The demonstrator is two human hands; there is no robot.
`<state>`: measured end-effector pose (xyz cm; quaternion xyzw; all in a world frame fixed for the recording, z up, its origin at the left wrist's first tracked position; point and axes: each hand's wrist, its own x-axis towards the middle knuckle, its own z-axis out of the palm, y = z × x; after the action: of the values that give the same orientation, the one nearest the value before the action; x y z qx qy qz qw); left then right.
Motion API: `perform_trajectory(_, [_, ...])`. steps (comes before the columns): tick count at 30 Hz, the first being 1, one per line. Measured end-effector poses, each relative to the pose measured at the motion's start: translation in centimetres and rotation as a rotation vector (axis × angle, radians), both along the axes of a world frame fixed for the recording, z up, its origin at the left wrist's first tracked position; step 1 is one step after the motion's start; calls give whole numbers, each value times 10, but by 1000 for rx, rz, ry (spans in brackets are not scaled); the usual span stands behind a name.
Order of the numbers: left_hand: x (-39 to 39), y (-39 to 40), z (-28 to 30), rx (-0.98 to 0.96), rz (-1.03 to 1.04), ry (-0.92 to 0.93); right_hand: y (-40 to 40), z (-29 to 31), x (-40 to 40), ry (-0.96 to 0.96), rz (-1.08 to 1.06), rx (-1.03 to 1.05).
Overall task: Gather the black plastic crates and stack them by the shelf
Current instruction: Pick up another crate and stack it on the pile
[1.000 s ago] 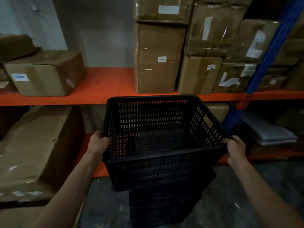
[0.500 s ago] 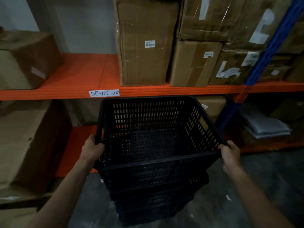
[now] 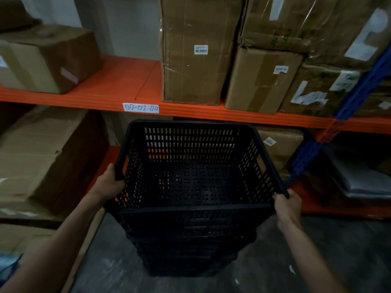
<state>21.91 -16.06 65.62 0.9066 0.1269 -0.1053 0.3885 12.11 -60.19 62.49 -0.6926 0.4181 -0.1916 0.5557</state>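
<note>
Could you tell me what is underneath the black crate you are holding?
The top black crate, held by the left hand and right hand, sits nested on a stack of black crates on the concrete floor. The count is unclear; the floor beneath is covered.

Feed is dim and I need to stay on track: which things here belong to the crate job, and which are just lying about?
Job:
- top crate, held at its rim by the left hand and right hand
- crate stack under it
- orange shelf

Lying about:
- cardboard boxes
- shelf label
- blue post
</note>
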Motion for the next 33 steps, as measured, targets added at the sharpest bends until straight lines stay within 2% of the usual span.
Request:
perform_trajectory(7, [-1,-3,3,117,-18,-22,9,19,-12,94,116,-118])
perform_trajectory(11, [0,1,6,207,-81,-7,-2,42,-7,294,411,-205])
perform_trajectory(13, [1,1,5,254,-91,-7,-2,50,5,430,476,-269])
perform_trajectory(17, [3,-4,2,282,-82,-24,9,50,27,605,437,-577])
perform_trajectory(21, [5,-9,1,340,-48,-70,17,47,31,712,402,-783])
perform_trajectory(27, [-1,-19,6,540,-134,-196,17,38,30,792,434,-955])
perform_trajectory(33, [1,-20,6,592,-152,-185,13,36,25,793,509,-996])
